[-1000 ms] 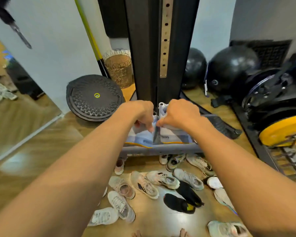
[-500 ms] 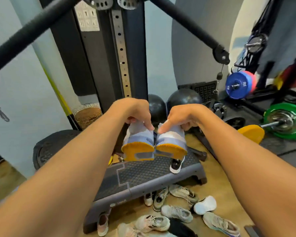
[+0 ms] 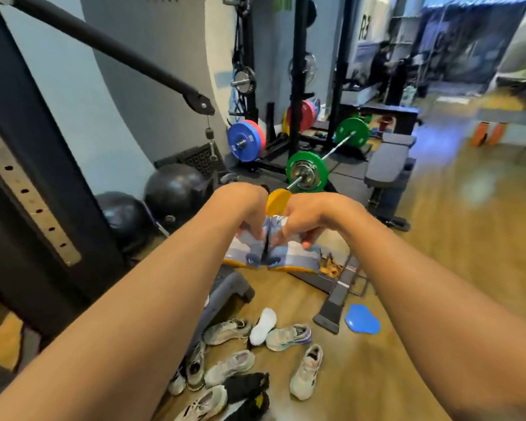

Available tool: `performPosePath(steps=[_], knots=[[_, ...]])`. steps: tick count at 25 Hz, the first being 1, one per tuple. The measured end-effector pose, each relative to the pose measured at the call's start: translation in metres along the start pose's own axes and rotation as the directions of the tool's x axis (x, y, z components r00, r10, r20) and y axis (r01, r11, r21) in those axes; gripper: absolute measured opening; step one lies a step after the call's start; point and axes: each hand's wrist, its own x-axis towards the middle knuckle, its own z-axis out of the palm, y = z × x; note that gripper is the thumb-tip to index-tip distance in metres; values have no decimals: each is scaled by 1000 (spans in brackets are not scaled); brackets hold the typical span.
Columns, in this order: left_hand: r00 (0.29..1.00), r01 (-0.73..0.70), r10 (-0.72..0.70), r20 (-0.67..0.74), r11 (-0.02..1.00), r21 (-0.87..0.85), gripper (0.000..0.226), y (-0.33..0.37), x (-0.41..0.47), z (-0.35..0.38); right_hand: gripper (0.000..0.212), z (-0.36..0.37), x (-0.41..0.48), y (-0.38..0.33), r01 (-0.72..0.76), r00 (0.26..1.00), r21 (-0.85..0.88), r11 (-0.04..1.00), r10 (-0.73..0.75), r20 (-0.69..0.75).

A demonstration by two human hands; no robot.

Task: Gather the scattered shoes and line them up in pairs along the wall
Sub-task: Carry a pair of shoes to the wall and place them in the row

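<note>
Above the wooden floor, mid-scene, the left hand [image 3: 243, 208] grips one blue-and-white shoe [image 3: 240, 253] with curled fingers. The right hand [image 3: 304, 220] grips the matching shoe [image 3: 298, 256] just beside it. Nearer, scattered shoes [image 3: 228, 367] lie by a grey step platform [image 3: 222, 296].

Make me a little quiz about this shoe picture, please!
1. True or false: the left hand and the right hand each hold one of the blue-and-white shoes.
2. The black shoes lie: A on the floor, B on a bench, C in a basket?
3. Fill in: the barbell plates are ___.
Key: 1 true; 2 A; 3 green.
</note>
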Motion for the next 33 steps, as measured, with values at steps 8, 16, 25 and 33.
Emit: performPosePath(steps=[8,16,25,33], knots=[[951,-274,264,158,961,44,33,292,29,-5,35,-57,-156,240,-261,947,102,960,275,-166],[778,-628,621,91,770,115,35,575,29,-5,30,-113,-321,457,-468,794,267,843,533,-293],[435,-859,897,-79,440,263,30,868,68,-8,27,-175,-451,667,-643,471,461,611,791,-391],[113,-957,993,-21,114,267,38,1110,78,-23,39,-230,-559,822,-660,127,667,345,927,-354]])
